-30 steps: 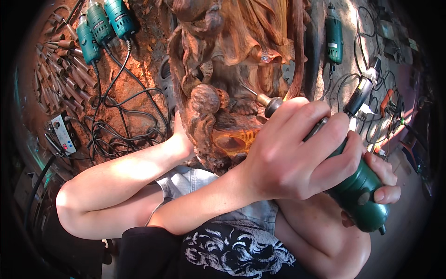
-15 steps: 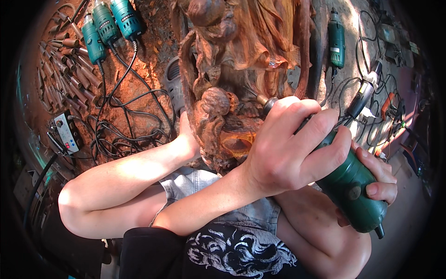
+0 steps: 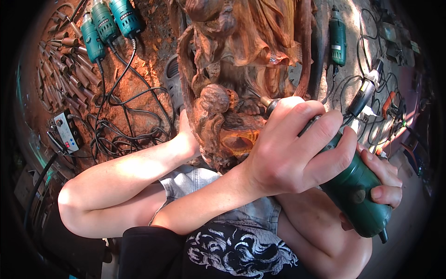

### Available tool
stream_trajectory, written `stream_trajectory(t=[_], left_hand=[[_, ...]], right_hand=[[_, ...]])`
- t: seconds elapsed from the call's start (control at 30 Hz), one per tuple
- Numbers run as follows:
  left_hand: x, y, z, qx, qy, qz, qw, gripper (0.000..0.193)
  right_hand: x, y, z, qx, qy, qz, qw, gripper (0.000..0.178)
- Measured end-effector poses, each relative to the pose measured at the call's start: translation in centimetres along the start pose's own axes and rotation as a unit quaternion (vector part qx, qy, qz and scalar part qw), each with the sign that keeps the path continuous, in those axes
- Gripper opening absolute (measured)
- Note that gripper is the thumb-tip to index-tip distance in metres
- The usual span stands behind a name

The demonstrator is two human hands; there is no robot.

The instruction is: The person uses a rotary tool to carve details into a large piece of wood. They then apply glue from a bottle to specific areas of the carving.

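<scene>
Green casing, plenty of it: that's the tool (image 3: 357, 190), slanting across my feed from lower right up toward the middle, and both hands are on it. Left grip (image 3: 288, 149) first: I have it well closed, fingers bent over the front half, back of the hand facing me. Right grip (image 3: 382, 169) is at the rear, curled round the casing from the far side, fingertips pressed on the green; only fingers reach me there, the palm is hidden. Out of the front pokes a brass collar (image 3: 265, 101), and past that the thin bit (image 3: 253, 93), aimed into a hollow of the carving (image 3: 253, 42). Touching wood? From out here I can't tell. The carving, reddish brown, all folds and knobs, fills my top centre, its lower end close to the pale shorts (image 3: 188, 181). Now swing left! Three teal tools (image 3: 105, 28) side by side, brown rods (image 3: 69, 76) fanned out just beside them, black cords (image 3: 111, 132) looping over reddish dust, and a white-fronted box (image 3: 69, 135) near the tangle. A grey clog (image 3: 174, 88) sits just left of the carving. Over on the right, one lone tool (image 3: 337, 42), teal again, and below it a black handpiece (image 3: 360, 100) among more wires.
</scene>
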State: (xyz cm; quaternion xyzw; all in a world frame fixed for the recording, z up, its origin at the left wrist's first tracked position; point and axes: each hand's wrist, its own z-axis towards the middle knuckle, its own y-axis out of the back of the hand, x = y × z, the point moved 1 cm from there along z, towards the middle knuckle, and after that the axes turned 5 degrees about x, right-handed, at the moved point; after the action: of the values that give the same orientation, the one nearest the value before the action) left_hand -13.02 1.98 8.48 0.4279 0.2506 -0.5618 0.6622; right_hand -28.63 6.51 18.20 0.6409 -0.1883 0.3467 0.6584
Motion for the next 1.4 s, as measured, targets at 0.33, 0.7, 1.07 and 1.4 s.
stream_trajectory(t=[0.33, 0.7, 1.07, 1.4], left_hand=[[0.0, -0.4, 0.0, -0.007, -0.009, -0.006, 1.0, 0.022], [-0.2, -0.5, 0.0, -0.011, -0.012, -0.013, 1.0, 0.022], [0.1, 0.0, 0.1, 0.0, -0.003, -0.001, 1.0, 0.024], [0.4, -0.3, 0.2, -0.007, -0.01, 0.007, 1.0, 0.024]], right_hand=[[0.5, 0.2, -0.6, -0.01, -0.016, -0.027, 0.999, 0.071], [1.2, -0.4, -0.6, -0.032, -0.028, -0.019, 0.999, 0.076], [0.2, -0.3, -0.4, -0.026, -0.021, -0.009, 0.999, 0.077], [-1.6, -1.1, -1.2, -0.083, 0.035, 0.02, 0.996, 0.076]])
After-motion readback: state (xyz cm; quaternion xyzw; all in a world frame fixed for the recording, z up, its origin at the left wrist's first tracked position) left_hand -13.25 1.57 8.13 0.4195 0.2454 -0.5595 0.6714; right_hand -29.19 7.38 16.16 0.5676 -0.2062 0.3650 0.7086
